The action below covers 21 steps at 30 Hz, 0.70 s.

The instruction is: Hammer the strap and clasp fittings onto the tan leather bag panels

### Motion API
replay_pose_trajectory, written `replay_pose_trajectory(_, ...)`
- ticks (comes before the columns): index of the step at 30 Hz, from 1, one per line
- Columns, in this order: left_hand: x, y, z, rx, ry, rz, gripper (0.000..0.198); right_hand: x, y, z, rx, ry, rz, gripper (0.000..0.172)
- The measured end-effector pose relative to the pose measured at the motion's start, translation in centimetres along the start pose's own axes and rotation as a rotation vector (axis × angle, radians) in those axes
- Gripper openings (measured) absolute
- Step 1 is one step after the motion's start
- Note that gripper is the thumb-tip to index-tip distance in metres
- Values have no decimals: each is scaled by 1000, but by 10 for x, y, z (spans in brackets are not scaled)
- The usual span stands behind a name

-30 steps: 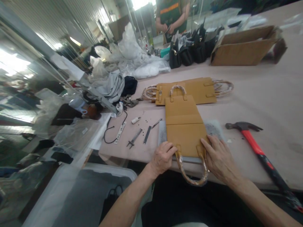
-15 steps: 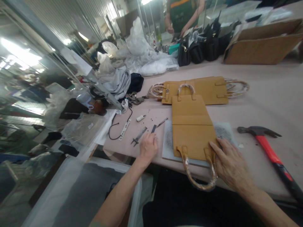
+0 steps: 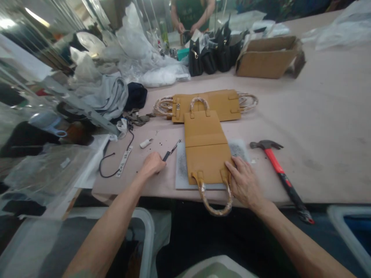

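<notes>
A mustard leather bag panel (image 3: pixel 206 144) lies unfolded on a grey pad (image 3: pixel 182 172) at the table's near edge, its wrapped handle (image 3: pixel 216 202) hanging over the edge. My right hand (image 3: pixel 245 181) rests flat on the panel's near right corner, fingers spread. My left hand (image 3: pixel 153 164) is to the left of the pad, fingers closed on a thin dark metal tool (image 3: pixel 166 155). A second thin tool (image 3: pixel 175 146) lies just beyond it.
A red-handled hammer (image 3: pixel 276 168) lies right of the pad. More mustard bags (image 3: pixel 214 104) lie behind, then black bags (image 3: pixel 213 58) and a cardboard box (image 3: pixel 268 58). Another person (image 3: pixel 191 15) stands at the far end. Plastic bags (image 3: pixel 136 50), cloth and a black cord (image 3: pixel 114 164) lie left.
My left hand left the bag handle, moved left to the small tools and closed on the dark metal one. My right hand stayed on the panel. The camera view shifted.
</notes>
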<state>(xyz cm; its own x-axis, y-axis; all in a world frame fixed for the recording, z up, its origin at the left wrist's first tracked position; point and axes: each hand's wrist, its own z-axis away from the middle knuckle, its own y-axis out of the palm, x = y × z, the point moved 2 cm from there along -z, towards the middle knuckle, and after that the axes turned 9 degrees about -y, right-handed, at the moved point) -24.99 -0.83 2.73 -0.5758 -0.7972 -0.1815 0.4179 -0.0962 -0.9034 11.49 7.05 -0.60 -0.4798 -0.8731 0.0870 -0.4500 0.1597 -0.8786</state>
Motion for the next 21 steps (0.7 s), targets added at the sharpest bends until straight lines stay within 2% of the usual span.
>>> replay_pose_trajectory(3,5,0,3,30,37,48,17,2,-2,0,17,14,17,43)
replay_pose_trajectory(5,10,1,10,57,39,188,14,3,-3,-1,22,27,6,43)
replay_pose_trajectory(7,13,4,20,113,26,554,14,4,-4,-1,30,40,-9,43)
replay_pose_trajectory(10,5,15,41,222,38,1215,34,5,-5,-1,48,50,-21,42)
replay_pose_trajectory(12,-9,26,56,300,84,1436,49,5,-6,-1,54,56,-28,42)
replay_pose_trajectory(14,-27,38,70,407,126,1539,55,5,-6,0,56,62,-32,42)
replay_pose_trajectory(17,-52,54,87,579,181,1596,50,5,-6,-1,71,66,-32,43)
replay_pose_trajectory(21,-68,67,97,684,222,1597,46,5,-6,-1,64,76,-57,43)
